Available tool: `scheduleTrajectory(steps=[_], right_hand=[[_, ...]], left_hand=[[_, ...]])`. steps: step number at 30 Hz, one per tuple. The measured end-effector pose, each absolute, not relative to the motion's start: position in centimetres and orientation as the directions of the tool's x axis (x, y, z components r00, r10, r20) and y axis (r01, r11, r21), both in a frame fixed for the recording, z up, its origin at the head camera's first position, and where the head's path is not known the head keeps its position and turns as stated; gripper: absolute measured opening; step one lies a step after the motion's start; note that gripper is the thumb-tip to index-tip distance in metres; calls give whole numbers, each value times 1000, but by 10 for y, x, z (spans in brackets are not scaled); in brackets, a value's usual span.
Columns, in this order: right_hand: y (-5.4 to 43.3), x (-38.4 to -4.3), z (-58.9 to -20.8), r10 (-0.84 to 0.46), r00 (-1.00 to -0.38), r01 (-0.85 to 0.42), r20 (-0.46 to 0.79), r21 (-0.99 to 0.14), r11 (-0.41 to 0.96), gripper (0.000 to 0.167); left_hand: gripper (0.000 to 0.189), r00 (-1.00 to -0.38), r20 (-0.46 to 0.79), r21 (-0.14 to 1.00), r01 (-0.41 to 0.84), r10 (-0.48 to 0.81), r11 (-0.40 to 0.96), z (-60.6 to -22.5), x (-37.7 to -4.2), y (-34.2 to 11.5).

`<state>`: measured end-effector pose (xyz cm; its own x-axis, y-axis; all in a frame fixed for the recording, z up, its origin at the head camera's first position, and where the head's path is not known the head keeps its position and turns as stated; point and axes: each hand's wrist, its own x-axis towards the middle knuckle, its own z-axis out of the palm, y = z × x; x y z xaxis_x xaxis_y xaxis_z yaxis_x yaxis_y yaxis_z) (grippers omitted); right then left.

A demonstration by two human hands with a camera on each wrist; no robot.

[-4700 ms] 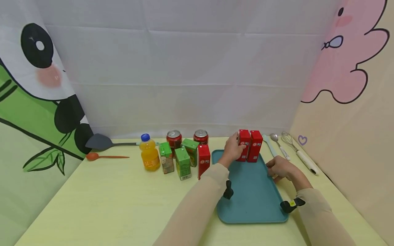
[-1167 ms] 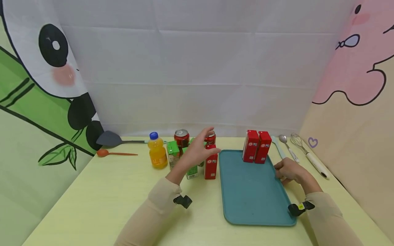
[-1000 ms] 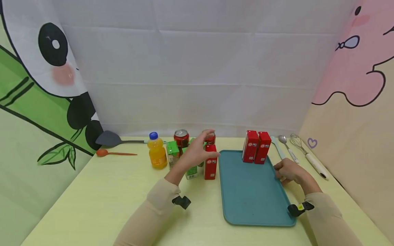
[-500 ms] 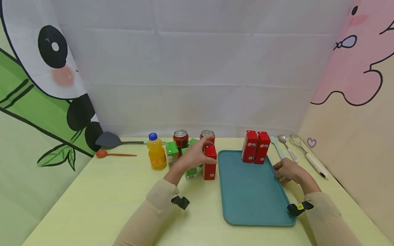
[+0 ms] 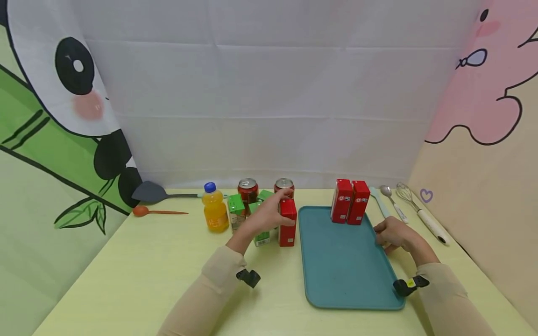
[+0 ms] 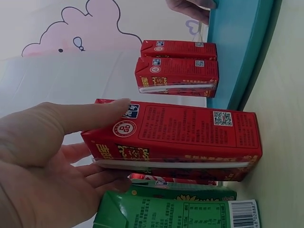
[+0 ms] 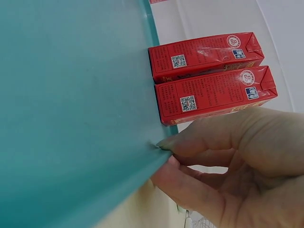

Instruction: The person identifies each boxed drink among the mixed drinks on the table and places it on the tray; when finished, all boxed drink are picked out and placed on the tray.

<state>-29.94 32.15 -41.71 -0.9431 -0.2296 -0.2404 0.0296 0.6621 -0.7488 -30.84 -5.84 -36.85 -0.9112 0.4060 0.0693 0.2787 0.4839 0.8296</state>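
Note:
My left hand [image 5: 266, 214] is round the top of a red drink carton [image 6: 180, 133] that stands upright on the table, left of the tray. In the left wrist view its thumb lies on the carton's printed face and the fingers are at the far side. My right hand [image 7: 223, 166] pinches the right rim of the teal tray [image 5: 349, 266] between thumb and fingers. Two more red drink cartons [image 5: 350, 203] stand side by side at the tray's back right corner. Green drink cartons [image 6: 175, 211] stand beside the left hand, partly hidden by it in the head view.
An orange juice bottle [image 5: 215, 210] and two soda cans, one left [image 5: 248, 191] and one right [image 5: 284, 185], stand behind and left. At far left lie a spatula [image 5: 149, 192] and an orange spoon [image 5: 143, 211]. A whisk [image 5: 424, 217] and a metal spoon [image 5: 392, 203] lie right of the tray.
My left hand has let go of the left carton on the tray, moved left, and come down round the remaining red carton. The right hand stays at the tray rim.

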Motion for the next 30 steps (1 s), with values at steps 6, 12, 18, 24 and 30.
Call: scheduleTrajectory(steps=[6, 12, 18, 24, 30], right_hand=[[323, -300, -417, -229, -944, 29, -239, -748, 663, 54], [322, -299, -416, -237, -942, 26, -239, -753, 657, 53], [320, -300, -417, -246, -941, 14, -234, -750, 661, 53], [320, -299, -416, -240, -943, 15, -231, -749, 662, 52], [320, -298, -417, -242, -944, 10, -224, -752, 659, 52]], left_hand=[[77, -910, 65, 776, 305, 410, 552, -368, -311, -57], [77, -919, 57, 765, 292, 390, 575, -368, -311, -54], [79, -924, 67, 795, 277, 375, 540, -367, -306, -53], [78, -925, 84, 832, 270, 371, 484, -361, -299, -51], [69, -931, 83, 872, 240, 355, 427, -357, -295, -50]])
